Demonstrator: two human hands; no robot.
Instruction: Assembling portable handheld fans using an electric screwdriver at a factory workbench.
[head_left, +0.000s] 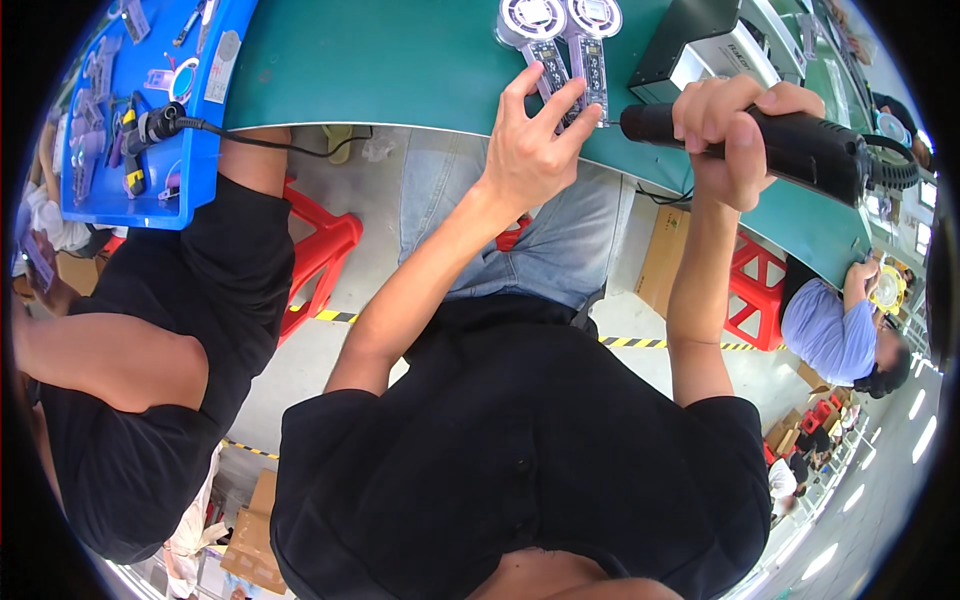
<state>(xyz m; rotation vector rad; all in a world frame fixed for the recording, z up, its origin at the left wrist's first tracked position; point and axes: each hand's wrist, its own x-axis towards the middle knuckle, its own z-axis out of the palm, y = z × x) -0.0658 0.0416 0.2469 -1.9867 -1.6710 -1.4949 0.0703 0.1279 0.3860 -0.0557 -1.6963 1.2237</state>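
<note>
Two small handheld fans (592, 60) with clear purplish casings and bared circuit boards in the handles lie side by side on the green table (370, 65). My left hand (535, 135) holds them by the handles, its fingertips pressing on the casings. A thick black electric screwdriver (815, 155) is wrapped in my right hand (735, 130). It is held nearly level, its thin tip pointing left at the lower end of the right fan's handle. Whether the tip touches a screw is too small to tell.
A blue tray (205, 130) with fan parts and a yellow-black tool (132, 150) stands at the left. A black-and-white box-shaped device (715, 60) sits behind the screwdriver. A co-worker in black (190, 300) is close on my left; red stools (325, 250) stand below the table.
</note>
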